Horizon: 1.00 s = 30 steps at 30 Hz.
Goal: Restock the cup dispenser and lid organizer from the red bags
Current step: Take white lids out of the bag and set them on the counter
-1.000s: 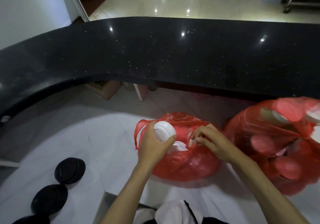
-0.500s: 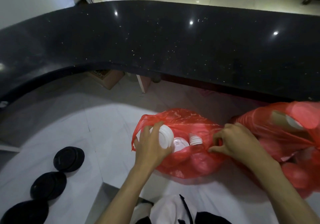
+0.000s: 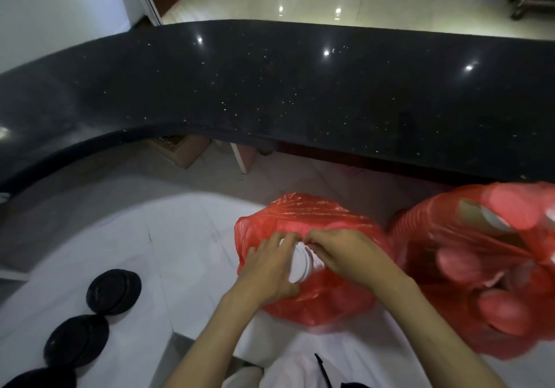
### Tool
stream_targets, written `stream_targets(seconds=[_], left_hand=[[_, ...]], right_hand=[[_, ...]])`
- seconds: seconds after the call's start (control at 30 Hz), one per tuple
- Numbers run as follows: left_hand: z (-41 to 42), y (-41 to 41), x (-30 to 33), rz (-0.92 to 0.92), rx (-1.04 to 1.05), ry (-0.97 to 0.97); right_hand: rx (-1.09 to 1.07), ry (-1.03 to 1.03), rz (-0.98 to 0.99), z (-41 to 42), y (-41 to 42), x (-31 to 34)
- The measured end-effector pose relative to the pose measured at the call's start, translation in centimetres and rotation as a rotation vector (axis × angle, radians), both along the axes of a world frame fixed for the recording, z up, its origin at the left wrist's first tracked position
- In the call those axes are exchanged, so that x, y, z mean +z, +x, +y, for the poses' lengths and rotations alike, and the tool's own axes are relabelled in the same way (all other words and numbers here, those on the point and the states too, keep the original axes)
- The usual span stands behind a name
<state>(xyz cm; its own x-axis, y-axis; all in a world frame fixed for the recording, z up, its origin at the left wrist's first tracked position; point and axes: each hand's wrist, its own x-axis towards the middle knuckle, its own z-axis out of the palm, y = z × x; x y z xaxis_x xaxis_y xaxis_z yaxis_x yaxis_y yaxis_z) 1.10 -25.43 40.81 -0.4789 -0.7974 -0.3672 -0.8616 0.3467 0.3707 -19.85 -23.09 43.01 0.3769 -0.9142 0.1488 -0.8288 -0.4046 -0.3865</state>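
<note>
A red plastic bag (image 3: pixel 327 300) lies on the white floor in front of me. At its mouth my left hand (image 3: pixel 267 270) grips a stack of white lids (image 3: pixel 300 264), held on its side. My right hand (image 3: pixel 345 252) meets it from the right, fingers pinched on the stack's far end. A second, larger red bag (image 3: pixel 468 267) sits to the right, with white cups and lids showing through the plastic. The cup dispenser and lid organizer are out of sight.
A curved black counter (image 3: pixel 270 93) arcs across the view above the bags. Three stacks of black lids (image 3: pixel 114 291) lie on the floor at lower left. A cardboard box (image 3: pixel 180 150) sits under the counter. My white clothing (image 3: pixel 300 369) shows at the bottom.
My right hand left the bag's rim and came left onto the white lid stack. My left hand kept hold of the stack and tipped it toward the right hand.
</note>
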Motion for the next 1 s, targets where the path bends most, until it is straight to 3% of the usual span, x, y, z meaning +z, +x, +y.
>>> stream_targets(seconds=[0.1,0.23,0.57,0.73,1.0], left_hand=[[-0.4,0.6,0.3,0.032,0.024,-0.014],[-0.8,1.4,0.6,0.135,0.148,-0.044],[-0.1,0.9,-0.2,0.320,0.160,0.081],[0.7,0.5,-1.5,0.364,0.168,0.184],[1.8,-0.3,-4.2,0.084,0.093,0.169]], right_hand=[[0.001,0.007,0.200,-0.2,0.2,-0.5],[-0.060,0.290,0.481,0.2,0.9,-1.4],[-0.217,0.499,0.553,1.6,3.0,-4.0],[-0.311,0.600,0.361,3.0,2.8,-4.8],[-0.447,0.746,-0.096,3.3,2.6,-5.8]])
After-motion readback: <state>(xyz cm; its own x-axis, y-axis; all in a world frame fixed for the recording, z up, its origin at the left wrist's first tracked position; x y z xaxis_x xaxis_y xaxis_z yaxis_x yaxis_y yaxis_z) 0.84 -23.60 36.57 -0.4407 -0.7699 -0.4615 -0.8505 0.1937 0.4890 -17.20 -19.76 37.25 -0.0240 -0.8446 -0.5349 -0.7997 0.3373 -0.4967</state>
